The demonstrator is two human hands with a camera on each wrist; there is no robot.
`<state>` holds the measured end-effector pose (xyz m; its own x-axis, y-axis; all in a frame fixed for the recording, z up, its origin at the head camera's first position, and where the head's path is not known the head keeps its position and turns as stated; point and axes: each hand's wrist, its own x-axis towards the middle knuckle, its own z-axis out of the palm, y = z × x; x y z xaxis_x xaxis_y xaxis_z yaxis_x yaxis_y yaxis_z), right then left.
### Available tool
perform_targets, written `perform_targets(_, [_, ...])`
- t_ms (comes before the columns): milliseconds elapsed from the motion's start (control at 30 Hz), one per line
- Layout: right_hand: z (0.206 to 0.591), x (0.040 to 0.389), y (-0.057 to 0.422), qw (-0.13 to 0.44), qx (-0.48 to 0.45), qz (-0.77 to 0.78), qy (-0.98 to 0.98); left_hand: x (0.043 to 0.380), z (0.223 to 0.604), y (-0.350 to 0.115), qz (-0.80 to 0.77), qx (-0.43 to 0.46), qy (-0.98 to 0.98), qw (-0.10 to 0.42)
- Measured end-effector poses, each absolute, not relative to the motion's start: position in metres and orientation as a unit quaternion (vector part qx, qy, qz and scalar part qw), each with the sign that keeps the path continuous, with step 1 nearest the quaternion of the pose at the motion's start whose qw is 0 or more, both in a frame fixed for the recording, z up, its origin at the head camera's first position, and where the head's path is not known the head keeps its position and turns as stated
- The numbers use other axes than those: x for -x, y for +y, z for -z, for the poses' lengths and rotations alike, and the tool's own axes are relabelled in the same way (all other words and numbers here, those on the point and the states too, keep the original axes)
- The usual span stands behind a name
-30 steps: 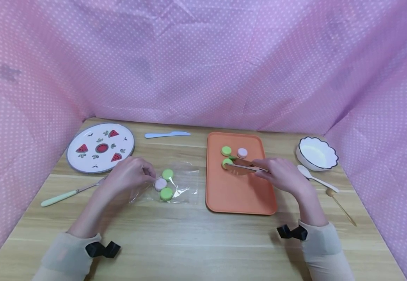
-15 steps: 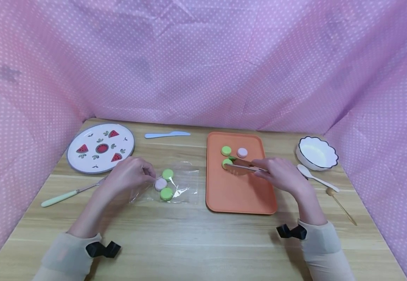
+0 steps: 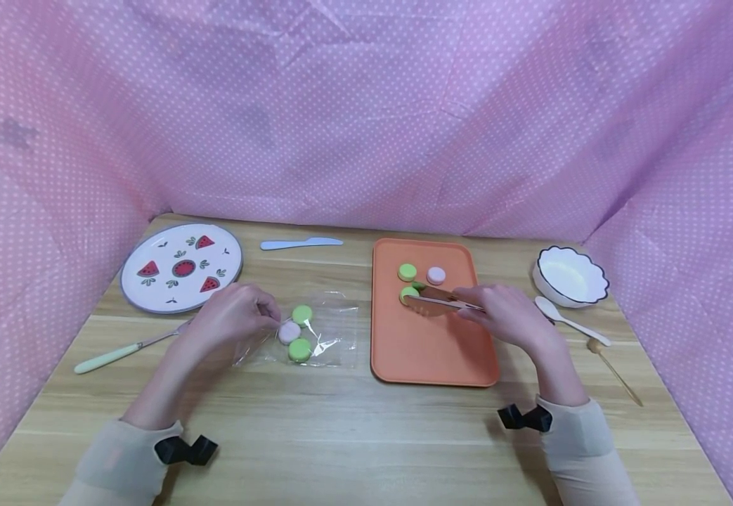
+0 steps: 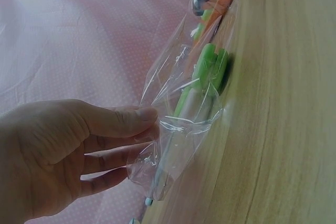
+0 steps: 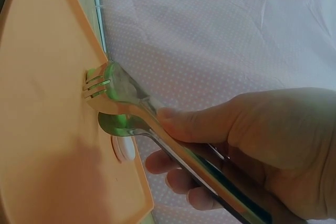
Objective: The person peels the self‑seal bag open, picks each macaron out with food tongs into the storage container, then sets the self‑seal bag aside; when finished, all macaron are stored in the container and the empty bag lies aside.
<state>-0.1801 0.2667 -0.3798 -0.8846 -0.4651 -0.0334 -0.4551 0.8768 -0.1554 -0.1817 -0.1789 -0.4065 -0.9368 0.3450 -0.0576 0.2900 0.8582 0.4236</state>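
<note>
In the head view my left hand (image 3: 233, 313) pinches the edge of a clear plastic bag (image 3: 341, 337). Inside the bag lie a lilac macaron (image 3: 289, 332) and two green ones. My right hand (image 3: 505, 309) grips metal serving tongs (image 5: 170, 145), one arm of which ends in fork tines. Their tips are around a green macaron (image 3: 409, 294) on the orange tray (image 3: 429, 358); how firmly they hold it I cannot tell. Behind it on the tray sit another green macaron (image 3: 407, 272) and a lilac macaron (image 3: 436, 275).
On the left are a watermelon-patterned plate (image 3: 164, 288) and a green-handled utensil (image 3: 107, 358), its far end hidden by my left arm. A blue knife (image 3: 303, 243) lies at the back. To the right stand a scalloped white bowl (image 3: 571, 277), a white spoon (image 3: 571, 323) and a small gold spoon (image 3: 615, 372).
</note>
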Motion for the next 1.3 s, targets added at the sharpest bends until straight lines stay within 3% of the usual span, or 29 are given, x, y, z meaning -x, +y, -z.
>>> perform_targets(1300, [0.3753, 0.1776, 0.2663, 0.046, 0.233, 0.069, 0.969, 0.1807, 0.4074, -0.1784, -0.207, -0.169, 0.961, 0.071])
